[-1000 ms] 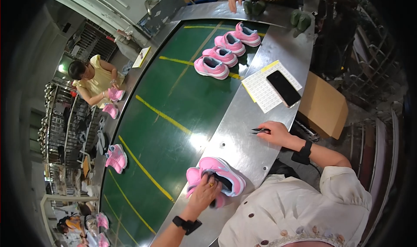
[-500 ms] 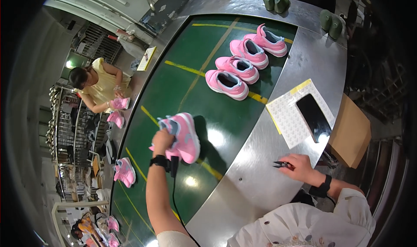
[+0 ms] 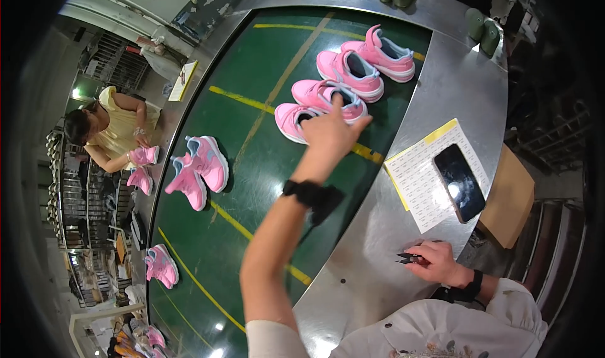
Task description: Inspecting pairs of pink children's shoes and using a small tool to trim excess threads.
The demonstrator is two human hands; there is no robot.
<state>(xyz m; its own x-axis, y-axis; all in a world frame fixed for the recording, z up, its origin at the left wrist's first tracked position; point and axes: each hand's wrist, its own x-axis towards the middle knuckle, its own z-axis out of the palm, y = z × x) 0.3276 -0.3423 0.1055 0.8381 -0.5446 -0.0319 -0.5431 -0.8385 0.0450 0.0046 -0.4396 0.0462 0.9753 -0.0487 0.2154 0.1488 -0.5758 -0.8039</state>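
My left hand (image 3: 331,134) is over the near end of a row of pink sneakers on the green belt, fingers spread. Its fingertips reach the openings of the two nearest shoes, a front sneaker (image 3: 288,120) and the sneaker behind it (image 3: 309,92); whether they touch is hard to tell. Two more sneakers (image 3: 343,69) (image 3: 389,59) stand farther back. My right hand (image 3: 436,261) rests near the metal table edge, closed around small dark thread snips (image 3: 406,258) with the tips pointing left. Another pair of pink sneakers (image 3: 203,166) stands across the belt.
The green belt (image 3: 252,150) has yellow lines. On the metal edge (image 3: 372,232) lie a printed sheet (image 3: 413,178) and a phone (image 3: 459,181); a cardboard box (image 3: 510,197) is beside it. Across the belt a person (image 3: 120,128) handles pink shoes. More sneakers (image 3: 162,267) stand lower left.
My left hand has let go of the pink pair, which now stands on the far side of the belt, and has moved right to the row. My right hand still holds the snips.
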